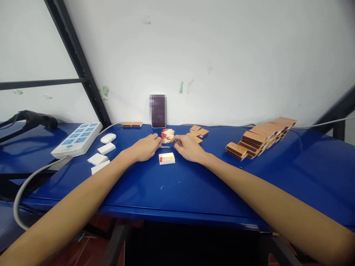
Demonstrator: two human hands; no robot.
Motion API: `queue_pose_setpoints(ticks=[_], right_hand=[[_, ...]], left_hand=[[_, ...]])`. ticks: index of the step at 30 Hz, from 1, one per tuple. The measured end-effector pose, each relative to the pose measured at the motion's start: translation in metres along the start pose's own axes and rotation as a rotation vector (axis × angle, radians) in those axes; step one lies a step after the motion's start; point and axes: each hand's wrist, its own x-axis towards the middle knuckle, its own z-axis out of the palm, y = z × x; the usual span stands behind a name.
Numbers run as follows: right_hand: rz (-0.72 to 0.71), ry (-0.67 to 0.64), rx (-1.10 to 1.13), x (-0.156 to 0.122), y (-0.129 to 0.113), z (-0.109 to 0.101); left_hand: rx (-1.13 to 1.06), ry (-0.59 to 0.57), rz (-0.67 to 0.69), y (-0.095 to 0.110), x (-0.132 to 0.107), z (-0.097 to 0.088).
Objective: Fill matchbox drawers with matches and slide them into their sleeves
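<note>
A pile of red-tipped matches (pixel 167 135) lies on the blue table (pixel 177 188), in front of a phone propped on the wall. My left hand (pixel 146 147) rests just left of the pile, fingers curled in a pinch at a loose match (pixel 165 147). My right hand (pixel 188 147) sits just right of the pile, fingers curled and touching its edge. Between both hands, nearer me, lies an open white matchbox tray (pixel 166 158) holding some matches.
Several brown matchbox sleeves (pixel 260 140) are stacked at the right, a few more (pixel 198 133) behind my right hand, two (pixel 132 124) by the wall. White trays (pixel 99 159), a white mouse (pixel 108 138) and a power strip (pixel 77 139) lie left. The phone (pixel 158 111) leans on the wall.
</note>
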Motion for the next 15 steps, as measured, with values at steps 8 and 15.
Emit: queue_pose_setpoints(ticks=[8, 15], right_hand=[[0.109, -0.064, -0.298, -0.003, 0.0, -0.002], [0.097, -0.077, -0.295, -0.004, 0.001, -0.002]], left_hand=[[-0.037, 0.029, 0.009, 0.004, -0.006, -0.006], [-0.152, 0.005, 0.144, 0.02, -0.017, -0.025]])
